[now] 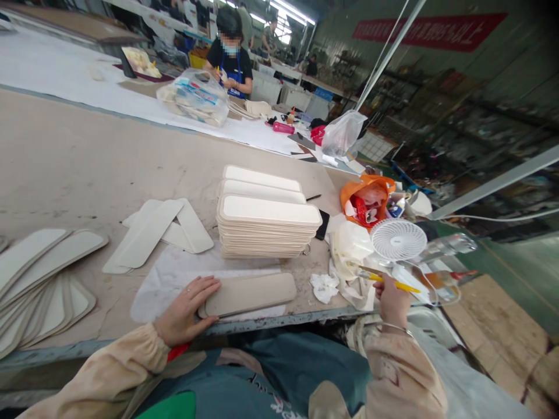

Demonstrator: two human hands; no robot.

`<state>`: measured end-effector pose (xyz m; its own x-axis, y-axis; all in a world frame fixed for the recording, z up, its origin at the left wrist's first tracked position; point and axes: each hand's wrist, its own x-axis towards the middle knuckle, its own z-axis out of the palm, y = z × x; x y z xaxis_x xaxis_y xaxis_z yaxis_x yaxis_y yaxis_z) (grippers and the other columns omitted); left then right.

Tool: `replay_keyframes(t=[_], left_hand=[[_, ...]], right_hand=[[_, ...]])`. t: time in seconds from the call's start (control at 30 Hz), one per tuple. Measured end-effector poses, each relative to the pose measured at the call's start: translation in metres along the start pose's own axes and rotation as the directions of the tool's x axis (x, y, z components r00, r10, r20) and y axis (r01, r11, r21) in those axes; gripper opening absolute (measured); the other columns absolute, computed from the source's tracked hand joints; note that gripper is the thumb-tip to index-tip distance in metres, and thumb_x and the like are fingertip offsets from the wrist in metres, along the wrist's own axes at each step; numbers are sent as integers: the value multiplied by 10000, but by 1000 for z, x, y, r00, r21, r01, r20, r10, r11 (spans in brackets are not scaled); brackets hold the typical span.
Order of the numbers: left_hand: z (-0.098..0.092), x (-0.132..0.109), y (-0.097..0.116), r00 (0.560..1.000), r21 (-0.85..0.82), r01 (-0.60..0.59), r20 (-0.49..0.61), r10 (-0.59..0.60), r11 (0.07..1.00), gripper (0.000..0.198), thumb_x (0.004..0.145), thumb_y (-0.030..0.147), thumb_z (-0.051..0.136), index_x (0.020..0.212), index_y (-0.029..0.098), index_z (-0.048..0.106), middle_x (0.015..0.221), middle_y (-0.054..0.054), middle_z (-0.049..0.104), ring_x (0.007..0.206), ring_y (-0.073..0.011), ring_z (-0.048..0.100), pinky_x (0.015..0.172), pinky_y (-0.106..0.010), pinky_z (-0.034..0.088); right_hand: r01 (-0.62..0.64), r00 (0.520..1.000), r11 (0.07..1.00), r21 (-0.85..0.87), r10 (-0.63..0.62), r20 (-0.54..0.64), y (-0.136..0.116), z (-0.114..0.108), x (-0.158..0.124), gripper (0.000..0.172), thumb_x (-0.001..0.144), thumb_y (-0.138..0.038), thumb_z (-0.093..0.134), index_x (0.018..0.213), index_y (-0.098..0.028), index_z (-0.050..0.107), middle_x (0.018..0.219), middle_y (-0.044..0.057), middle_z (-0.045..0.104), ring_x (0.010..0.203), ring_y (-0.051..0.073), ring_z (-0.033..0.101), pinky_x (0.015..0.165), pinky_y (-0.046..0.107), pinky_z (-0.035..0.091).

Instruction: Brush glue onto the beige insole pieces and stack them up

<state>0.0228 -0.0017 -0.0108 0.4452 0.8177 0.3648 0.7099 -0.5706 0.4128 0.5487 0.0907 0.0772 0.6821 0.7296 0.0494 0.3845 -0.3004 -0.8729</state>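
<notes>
My left hand (187, 308) lies spread at the left end of a small stack of beige oblong panels (251, 293), fingers on its top edge and thumb near the lower side. The panels rest on a white sheet (159, 285) at the table's front edge. In my right hand (392, 299) is a brush (406, 286) with a yellow handle, its fingers closed around it. The brush's tip points left, over a plastic-lined container (351, 241); whether it touches is unclear. A crumpled white tissue (324, 287) sits just left of it.
Tall stacks of cream panels (268, 227) stand behind the sheet. Loose panels (159, 233) and a fanned pile (43, 285) lie left. At right are a white fan (398, 239), an orange bag (367, 198) and a clear bottle (452, 245). A co-worker (231, 55) works across the table.
</notes>
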Motion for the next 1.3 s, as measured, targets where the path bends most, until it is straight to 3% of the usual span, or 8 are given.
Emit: replay_keyframes(t=[0.13, 0.27, 0.37, 0.5, 0.63, 0.87, 1.2, 1.3], left_hand=[[-3, 2, 3, 1000, -2, 12, -16, -12, 1000, 738, 811, 366, 621, 1450, 239, 274, 1351, -133, 530, 1257, -292, 488, 1097, -459, 349], [-1, 1, 2, 999, -30, 21, -24, -22, 999, 731, 809, 357, 619, 1447, 247, 280, 1342, -135, 528, 1248, -297, 493, 1082, -460, 372], [1, -1, 0, 999, -59, 36, -21, -38, 998, 748, 805, 360, 625, 1454, 245, 270, 1340, -143, 517, 1246, -304, 487, 1083, -471, 369], [-1, 0, 6, 997, -99, 67, -17, -69, 993, 782, 806, 376, 626, 1466, 222, 234, 1350, -175, 481, 1263, -316, 457, 1073, -504, 369], [-4, 2, 10, 995, -164, 96, -5, -99, 982, 853, 766, 414, 656, 1466, 186, 225, 1331, -190, 489, 1262, -323, 451, 1072, -522, 358], [-3, 1, 10, 990, -209, 140, 19, -139, 968, 927, 731, 412, 685, 1477, 168, 192, 1314, -182, 517, 1259, -332, 454, 1093, -537, 315], [0, 0, 8, 987, -228, 158, 27, -157, 961, 989, 717, 414, 697, 1497, 181, 135, 1311, -163, 530, 1247, -331, 469, 1096, -539, 306], [0, 0, 8, 987, -226, 159, 25, -158, 961, 985, 722, 404, 697, 1497, 181, 130, 1311, -166, 527, 1246, -332, 467, 1094, -541, 307]], right_hand=[[-85, 996, 966, 244, 87, 4, -5, -11, -8, 302, 704, -454, 570, 776, -160, 574, 466, -65, 453, 360, 67, 349, 334, 183, 257], [-252, 957, 719, 647, 86, 277, -13, -22, -34, 256, 684, -405, 652, 741, -186, 533, 455, -119, 288, 356, 40, 246, 323, 137, 203], [-326, 912, 602, 729, -3, 411, -23, -19, -65, 231, 745, -382, 663, 733, -197, 526, 475, -116, 238, 371, 47, 256, 337, 121, 255], [-457, 836, 529, 716, -19, 548, -36, 12, -114, 209, 801, -383, 643, 761, -202, 549, 471, -111, 229, 375, 48, 233, 344, 113, 254], [-497, 759, 615, 612, -32, 650, -42, 61, -169, 222, 827, -419, 607, 834, -198, 602, 472, -84, 353, 397, 51, 291, 378, 147, 281], [-304, 635, 865, 400, -129, 762, -61, 122, -244, 304, 848, -482, 586, 901, -183, 606, 537, -37, 510, 459, 84, 399, 422, 204, 302], [-127, 480, 938, 322, -226, 847, -78, 156, -263, 333, 866, -518, 541, 885, -188, 580, 539, -40, 530, 478, 108, 438, 473, 233, 348], [-101, 468, 942, 320, -238, 851, -80, 156, -264, 318, 876, -502, 537, 867, -186, 577, 540, -38, 532, 488, 108, 444, 487, 234, 356]])
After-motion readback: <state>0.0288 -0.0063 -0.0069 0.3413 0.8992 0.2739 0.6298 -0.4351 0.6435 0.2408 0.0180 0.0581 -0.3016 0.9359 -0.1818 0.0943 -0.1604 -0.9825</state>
